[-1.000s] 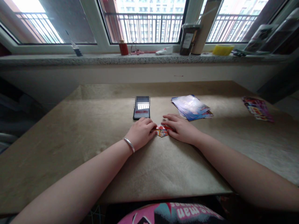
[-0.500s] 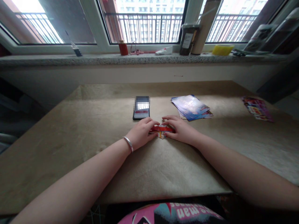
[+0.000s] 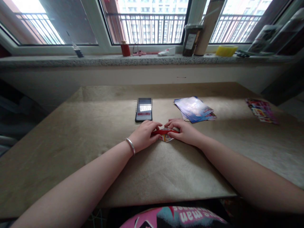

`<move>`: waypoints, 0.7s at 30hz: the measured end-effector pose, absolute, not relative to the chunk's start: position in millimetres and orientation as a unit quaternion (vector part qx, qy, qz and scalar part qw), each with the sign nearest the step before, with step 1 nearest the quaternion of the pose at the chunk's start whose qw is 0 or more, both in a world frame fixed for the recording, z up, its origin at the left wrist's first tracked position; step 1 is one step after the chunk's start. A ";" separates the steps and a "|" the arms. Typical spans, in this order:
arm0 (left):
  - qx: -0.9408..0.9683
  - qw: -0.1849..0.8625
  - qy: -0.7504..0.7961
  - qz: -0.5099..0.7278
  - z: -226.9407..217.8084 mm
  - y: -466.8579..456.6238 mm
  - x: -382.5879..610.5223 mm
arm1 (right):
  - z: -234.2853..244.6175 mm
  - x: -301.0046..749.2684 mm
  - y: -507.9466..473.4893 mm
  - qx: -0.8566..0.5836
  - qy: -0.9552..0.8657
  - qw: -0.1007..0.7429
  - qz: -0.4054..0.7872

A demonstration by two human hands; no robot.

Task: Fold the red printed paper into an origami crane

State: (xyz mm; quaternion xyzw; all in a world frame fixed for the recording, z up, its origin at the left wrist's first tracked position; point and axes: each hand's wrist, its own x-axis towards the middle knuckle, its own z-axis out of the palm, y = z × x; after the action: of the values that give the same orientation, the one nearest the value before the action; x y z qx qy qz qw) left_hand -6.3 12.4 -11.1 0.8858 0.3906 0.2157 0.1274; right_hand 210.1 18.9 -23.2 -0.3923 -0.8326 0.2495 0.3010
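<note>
A small piece of coloured paper, red along its top fold and printed below, lies on the tan table between my hands. My left hand, with a silver bangle at the wrist, pinches the paper's left end. My right hand pinches its right end, fingers curled over the red fold. Both hands rest on the table and nearly touch each other over the paper.
A black phone lies just beyond my hands. A fanned stack of glossy sheets sits to the right, and another printed sheet far right. The windowsill holds a red cup, a dark jar and a yellow sponge.
The paper's upper part has been folded over, so a red strip now shows across its top. Both hands have slid slightly away from me, fingertips closing together over the fold.
</note>
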 end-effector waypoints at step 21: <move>0.845 0.215 0.385 0.302 -12.2 15.8 -6.0 | -21.0 205.7 13.8 -0.492 -0.740 0.308 0.341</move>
State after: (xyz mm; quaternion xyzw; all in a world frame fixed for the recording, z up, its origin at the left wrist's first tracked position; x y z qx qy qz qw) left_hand -6.0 15.8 -12.2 0.8450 0.3851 0.3023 0.2150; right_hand 205.7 13.8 -21.0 -0.4918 -0.7396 0.3408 0.3081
